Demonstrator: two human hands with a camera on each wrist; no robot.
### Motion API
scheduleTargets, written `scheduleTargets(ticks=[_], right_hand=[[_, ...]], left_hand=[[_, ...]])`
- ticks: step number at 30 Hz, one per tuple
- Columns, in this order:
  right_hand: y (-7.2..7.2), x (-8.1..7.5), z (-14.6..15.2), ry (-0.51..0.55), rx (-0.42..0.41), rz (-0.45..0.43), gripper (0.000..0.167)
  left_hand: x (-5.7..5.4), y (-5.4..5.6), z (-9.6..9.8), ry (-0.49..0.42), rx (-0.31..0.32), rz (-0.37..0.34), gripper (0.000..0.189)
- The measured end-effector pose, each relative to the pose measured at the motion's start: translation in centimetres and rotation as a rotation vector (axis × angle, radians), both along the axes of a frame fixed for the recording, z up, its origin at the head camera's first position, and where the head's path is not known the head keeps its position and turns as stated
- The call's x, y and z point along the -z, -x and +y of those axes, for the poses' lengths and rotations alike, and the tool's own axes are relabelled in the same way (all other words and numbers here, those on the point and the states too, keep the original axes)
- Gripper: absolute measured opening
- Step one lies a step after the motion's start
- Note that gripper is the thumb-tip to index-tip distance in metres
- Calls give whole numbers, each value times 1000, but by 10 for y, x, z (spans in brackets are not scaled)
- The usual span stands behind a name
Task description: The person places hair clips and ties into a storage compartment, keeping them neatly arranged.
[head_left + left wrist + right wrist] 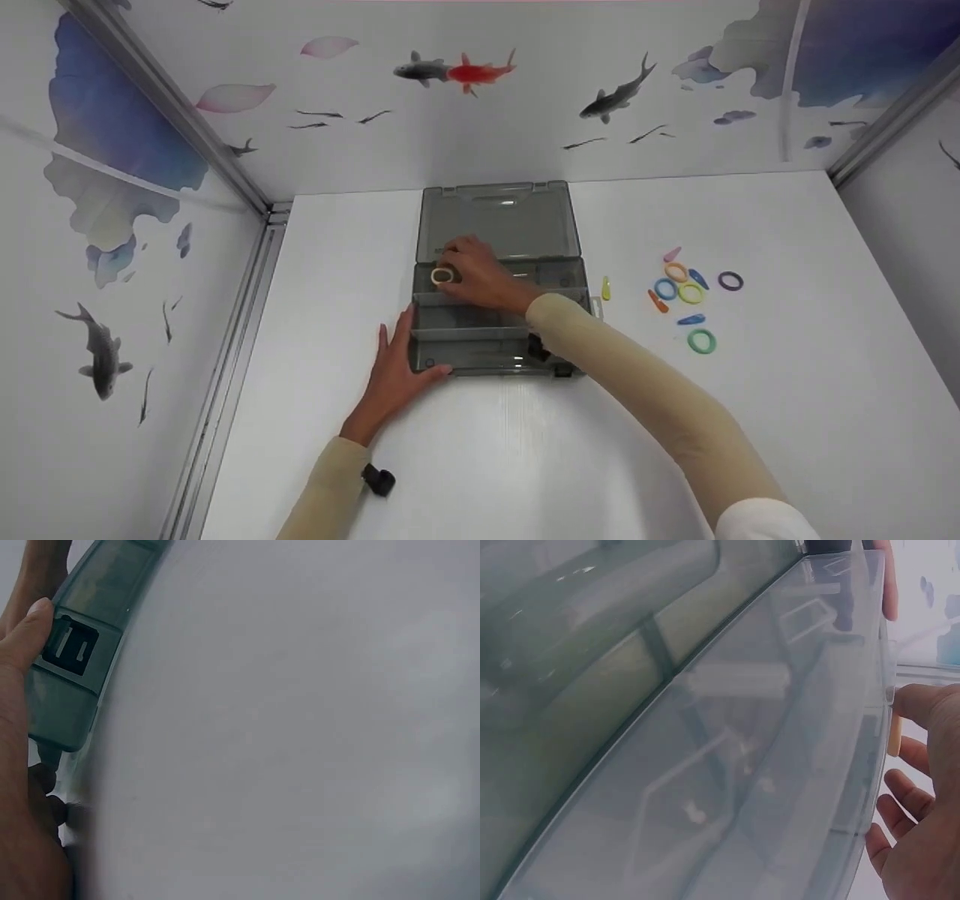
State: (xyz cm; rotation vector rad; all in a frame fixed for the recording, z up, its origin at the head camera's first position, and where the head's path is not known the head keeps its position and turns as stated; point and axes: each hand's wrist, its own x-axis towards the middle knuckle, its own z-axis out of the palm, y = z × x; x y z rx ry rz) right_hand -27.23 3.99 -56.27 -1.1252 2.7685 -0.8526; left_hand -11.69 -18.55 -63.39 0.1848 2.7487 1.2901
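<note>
A grey see-through box [469, 354] with long compartments lies on the table, its lid [495, 221] folded back. My right hand [480, 274] is over the left end of the compartment nearest the lid and pinches a pale yellow-orange hair tie [442, 276]. In the right wrist view the box's dividers and wall hide most of that hair tie; only an orange edge [895, 733] shows by the thumb. At the box's front left corner rests my left hand [394, 371], fingers straight along the side and thumb on the front edge near a dark latch [71, 645].
Right of the box lie a yellow hair clip [606, 288], several hair ties such as a green one [702, 341] and a dark one [730, 281], and several clips, among them an orange one [658, 301]. A fish-patterned wall [517, 135] stands behind the table.
</note>
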Motion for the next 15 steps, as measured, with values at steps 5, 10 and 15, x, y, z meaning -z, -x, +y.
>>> scheduleTargets(ticks=[5, 10, 15], right_hand=[[0, 2, -4, -15, 8, -40, 33], [1, 2, -7, -18, 12, -71, 35], [2, 4, -8, -28, 27, -96, 36]], left_hand=[[2, 1, 0, 3, 2, -14, 125], [3, 1, -1, 3, 1, -3, 125], [3, 1, -1, -1, -5, -11, 124]])
